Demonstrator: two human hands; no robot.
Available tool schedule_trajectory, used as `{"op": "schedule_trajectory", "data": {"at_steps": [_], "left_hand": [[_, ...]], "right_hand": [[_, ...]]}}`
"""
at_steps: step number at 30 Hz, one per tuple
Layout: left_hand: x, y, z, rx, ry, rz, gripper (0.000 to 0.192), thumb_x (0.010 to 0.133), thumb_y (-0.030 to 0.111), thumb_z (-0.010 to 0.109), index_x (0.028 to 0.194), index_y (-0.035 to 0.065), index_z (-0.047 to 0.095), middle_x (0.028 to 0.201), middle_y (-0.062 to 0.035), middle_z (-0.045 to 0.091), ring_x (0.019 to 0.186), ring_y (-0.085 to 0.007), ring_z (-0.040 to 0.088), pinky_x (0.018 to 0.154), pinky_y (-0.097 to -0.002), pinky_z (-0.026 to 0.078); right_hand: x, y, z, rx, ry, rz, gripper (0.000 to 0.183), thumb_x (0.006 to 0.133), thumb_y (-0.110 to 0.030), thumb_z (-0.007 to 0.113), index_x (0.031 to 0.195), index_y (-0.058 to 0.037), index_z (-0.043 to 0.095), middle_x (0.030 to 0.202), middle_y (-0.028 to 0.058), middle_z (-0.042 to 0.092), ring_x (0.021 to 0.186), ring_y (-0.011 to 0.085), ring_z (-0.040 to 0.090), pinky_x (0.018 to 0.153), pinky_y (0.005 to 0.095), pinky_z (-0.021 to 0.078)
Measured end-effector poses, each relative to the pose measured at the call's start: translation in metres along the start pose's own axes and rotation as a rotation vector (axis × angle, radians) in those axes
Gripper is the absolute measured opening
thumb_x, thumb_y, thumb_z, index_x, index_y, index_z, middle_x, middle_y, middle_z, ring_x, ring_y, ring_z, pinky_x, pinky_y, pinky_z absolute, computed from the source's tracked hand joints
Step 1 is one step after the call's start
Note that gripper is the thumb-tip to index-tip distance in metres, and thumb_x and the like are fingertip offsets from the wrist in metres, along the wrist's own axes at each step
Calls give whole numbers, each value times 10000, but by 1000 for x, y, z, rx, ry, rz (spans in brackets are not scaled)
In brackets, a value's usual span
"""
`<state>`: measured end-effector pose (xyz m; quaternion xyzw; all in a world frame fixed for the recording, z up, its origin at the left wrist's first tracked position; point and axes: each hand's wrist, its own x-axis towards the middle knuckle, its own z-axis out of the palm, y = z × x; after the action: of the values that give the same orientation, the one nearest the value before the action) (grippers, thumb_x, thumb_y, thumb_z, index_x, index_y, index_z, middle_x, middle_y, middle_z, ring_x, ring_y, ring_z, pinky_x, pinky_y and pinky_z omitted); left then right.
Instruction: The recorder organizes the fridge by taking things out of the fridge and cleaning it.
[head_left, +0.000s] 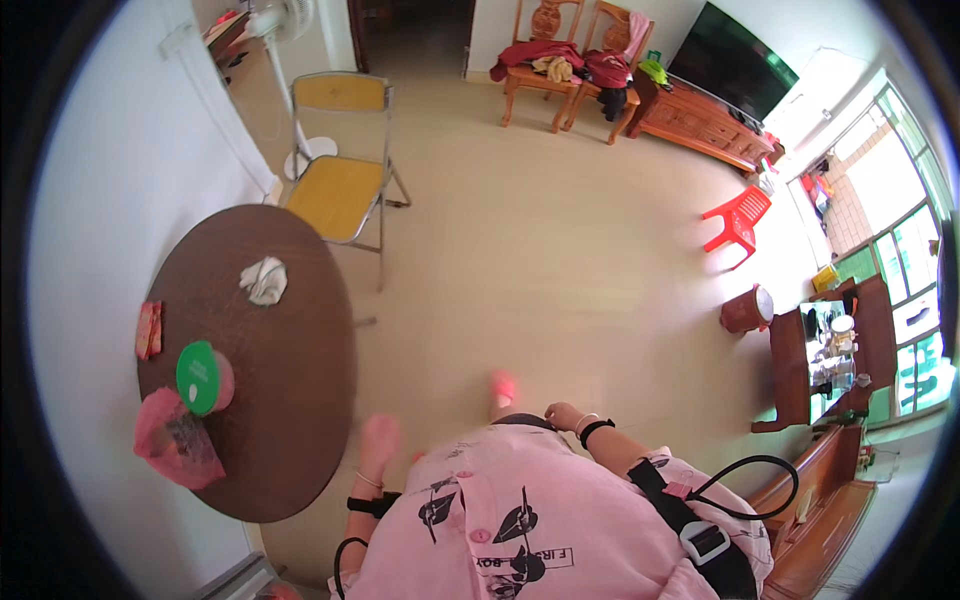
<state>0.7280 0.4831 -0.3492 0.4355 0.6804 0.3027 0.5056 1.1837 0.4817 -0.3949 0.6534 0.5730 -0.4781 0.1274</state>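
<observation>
My left hand is blurred, just off the right edge of a round brown table. No object shows in it, but its fingers are too smeared to read. My right hand hangs by my dark trousers with loosely curled fingers; its palm side is hidden. On the table stand a tub with a green lid and a pink plastic bag, side by side. A crumpled white cloth lies farther back, and red packets sit at the left rim.
A folding chair stands beyond the table, near a white pedestal fan. To the right are a red plastic chair, a brown bucket and a tea table. Wooden chairs with clothes stand at the back.
</observation>
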Motion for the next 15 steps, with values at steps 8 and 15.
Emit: {"op": "schedule_trajectory", "data": {"at_steps": [8,15], "left_hand": [[67,56,98,25,-99,45,167,852,150,573,880,-11,609,768,-119,615,667,-216,578,611,-353,476],[117,118,150,181,-197,57,254,872,237,628,1016,31,588,837,-48,604,652,-129,598,548,-230,477]], "right_hand": [[38,79,-99,220,164,119,242,840,-178,574,993,-2,638,814,131,679,636,180,679,540,307,538],[50,114,-144,402,252,73,233,834,-179,569,975,-8,639,790,116,680,632,175,677,530,306,534]]}}
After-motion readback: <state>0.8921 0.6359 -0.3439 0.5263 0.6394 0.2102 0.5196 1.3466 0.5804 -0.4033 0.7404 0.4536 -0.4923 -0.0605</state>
